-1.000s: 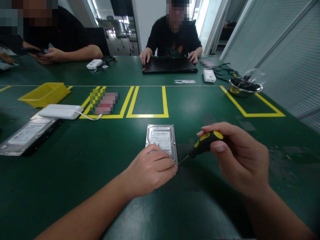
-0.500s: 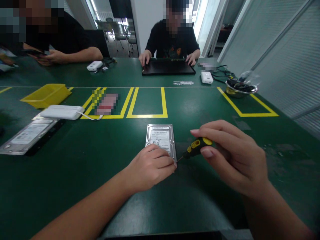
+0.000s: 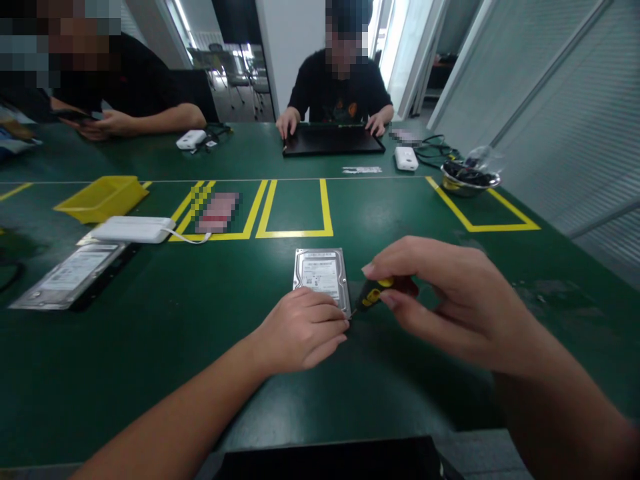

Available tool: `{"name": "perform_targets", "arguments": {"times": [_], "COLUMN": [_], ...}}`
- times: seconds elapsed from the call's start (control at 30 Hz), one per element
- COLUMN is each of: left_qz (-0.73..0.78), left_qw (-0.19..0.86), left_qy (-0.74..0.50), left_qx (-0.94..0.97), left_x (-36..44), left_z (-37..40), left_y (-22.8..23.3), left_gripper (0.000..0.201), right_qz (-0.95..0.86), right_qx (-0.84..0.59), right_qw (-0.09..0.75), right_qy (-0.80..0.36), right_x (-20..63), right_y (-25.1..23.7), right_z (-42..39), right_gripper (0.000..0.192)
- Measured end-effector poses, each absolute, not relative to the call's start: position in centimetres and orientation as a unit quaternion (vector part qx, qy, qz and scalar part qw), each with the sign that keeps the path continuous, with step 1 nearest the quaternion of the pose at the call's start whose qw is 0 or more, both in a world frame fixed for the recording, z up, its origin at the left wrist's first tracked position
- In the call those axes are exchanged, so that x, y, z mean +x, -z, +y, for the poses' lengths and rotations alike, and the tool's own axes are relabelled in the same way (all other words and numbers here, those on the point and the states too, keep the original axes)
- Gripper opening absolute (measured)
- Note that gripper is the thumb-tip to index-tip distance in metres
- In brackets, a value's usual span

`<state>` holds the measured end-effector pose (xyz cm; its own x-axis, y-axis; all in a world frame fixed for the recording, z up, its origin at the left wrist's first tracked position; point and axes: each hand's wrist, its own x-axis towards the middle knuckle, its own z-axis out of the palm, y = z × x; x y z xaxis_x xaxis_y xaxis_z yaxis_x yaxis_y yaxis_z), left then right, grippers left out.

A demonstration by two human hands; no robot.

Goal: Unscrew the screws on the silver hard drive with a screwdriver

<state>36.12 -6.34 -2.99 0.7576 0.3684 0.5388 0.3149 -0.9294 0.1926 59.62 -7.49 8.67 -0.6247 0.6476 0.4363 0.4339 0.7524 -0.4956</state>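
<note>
A silver hard drive (image 3: pixel 321 275) lies flat on the green table in front of me, label side up. My left hand (image 3: pixel 300 330) rests on its near edge, fingers curled over the near right corner. My right hand (image 3: pixel 445 300) grips a black and yellow screwdriver (image 3: pixel 371 294). The thin tip of the screwdriver points left and down at the drive's near right corner, right beside my left fingertips.
A second hard drive (image 3: pixel 67 275) and a white box with a cable (image 3: pixel 133 229) lie at the left, near a yellow bin (image 3: pixel 100 198). A metal bowl (image 3: pixel 467 181) stands at the back right. One person across the table has a laptop (image 3: pixel 333 140); another sits far left.
My right hand has slid the screwdriver left, closer to the drive's corner, and now covers most of its handle. My left hand stays on the drive. The view has tilted slightly.
</note>
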Motion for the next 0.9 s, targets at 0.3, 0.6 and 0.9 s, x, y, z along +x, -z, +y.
{"name": "perform_targets", "arguments": {"times": [0.3, 0.6, 0.9], "left_qz": [0.206, 0.205, 0.22], "left_qw": [0.047, 0.059, 0.091], "left_qy": [-0.301, -0.312, -0.313], "left_qx": [0.93, 0.926, 0.92], "left_x": [36.3, 36.3, 36.3], "left_z": [-6.9, -6.9, -7.0], "left_y": [2.8, 3.2, 3.3], "left_gripper": [0.017, 0.017, 0.016], "right_qz": [-0.923, -0.932, -0.941], "right_qx": [-0.243, -0.243, -0.218], "right_qw": [0.204, 0.183, 0.165], "right_qy": [-0.217, -0.196, -0.199], "right_x": [58.9, 58.5, 59.5], "right_y": [-11.2, -11.7, -12.1], "right_z": [-6.6, -5.5, -5.4], "right_gripper": [0.016, 0.005, 0.014]}}
